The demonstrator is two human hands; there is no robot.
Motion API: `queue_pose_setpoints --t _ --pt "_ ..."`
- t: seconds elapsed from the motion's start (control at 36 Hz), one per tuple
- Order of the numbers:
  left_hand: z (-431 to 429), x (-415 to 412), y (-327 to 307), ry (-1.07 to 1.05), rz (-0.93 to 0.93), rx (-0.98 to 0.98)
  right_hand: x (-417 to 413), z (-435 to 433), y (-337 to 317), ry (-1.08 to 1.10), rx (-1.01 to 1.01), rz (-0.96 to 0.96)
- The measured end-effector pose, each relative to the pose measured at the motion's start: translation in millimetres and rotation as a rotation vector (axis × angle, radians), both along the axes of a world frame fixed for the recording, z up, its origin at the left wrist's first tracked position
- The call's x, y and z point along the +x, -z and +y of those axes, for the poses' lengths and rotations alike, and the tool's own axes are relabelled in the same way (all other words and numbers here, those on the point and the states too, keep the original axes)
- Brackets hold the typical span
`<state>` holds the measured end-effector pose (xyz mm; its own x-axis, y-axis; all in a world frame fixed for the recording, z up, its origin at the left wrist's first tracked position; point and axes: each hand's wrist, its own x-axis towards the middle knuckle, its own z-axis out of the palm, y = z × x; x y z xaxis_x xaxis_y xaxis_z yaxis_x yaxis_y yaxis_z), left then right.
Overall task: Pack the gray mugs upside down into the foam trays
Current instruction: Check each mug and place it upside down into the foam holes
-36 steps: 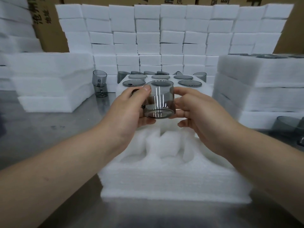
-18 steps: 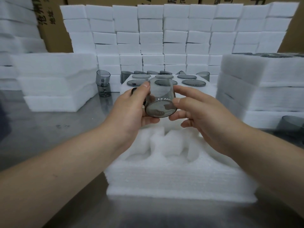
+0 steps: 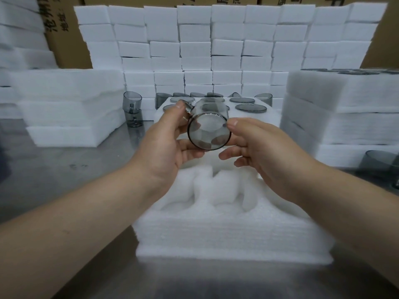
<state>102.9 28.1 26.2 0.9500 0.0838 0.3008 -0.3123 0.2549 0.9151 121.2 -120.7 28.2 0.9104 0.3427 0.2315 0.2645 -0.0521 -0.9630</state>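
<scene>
left hand (image 3: 170, 145): palm inward, thumb up, fingers curled in a grasp | right hand (image 3: 265, 154): facing it, thumb forward, fingers loosely bent | forearms bare, converging

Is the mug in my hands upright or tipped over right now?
Tipped. The gray mug lies on its side between both hands, one round end facing the camera.

Bright, even overhead light; white foam blocks (image 3: 226, 50) near blown out, surface detail lost. Soft glare and dull reflections on steel counter (image 3: 64, 169), strongest along near edge. Shadows faint, diffuse. Wide-angle bending at frame sides and corners. Forearms at bottom soft, slightly blurred; overall sharpness moderate.
</scene>
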Motion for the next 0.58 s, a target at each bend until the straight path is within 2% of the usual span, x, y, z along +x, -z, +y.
queue_pose_setpoints --t 0.19,0.36,0.58 --pt "3 1 4 -0.001 -0.072 0.098 2 2 -2 0.0 0.073 0.049" --pt "3 2 7 -0.116 -0.127 0.211 5 1 -1 0.001 0.121 0.08" --pt "4 -1 10 -0.159 -0.233 0.37 10 1 -2 0.013 0.128 0.16"
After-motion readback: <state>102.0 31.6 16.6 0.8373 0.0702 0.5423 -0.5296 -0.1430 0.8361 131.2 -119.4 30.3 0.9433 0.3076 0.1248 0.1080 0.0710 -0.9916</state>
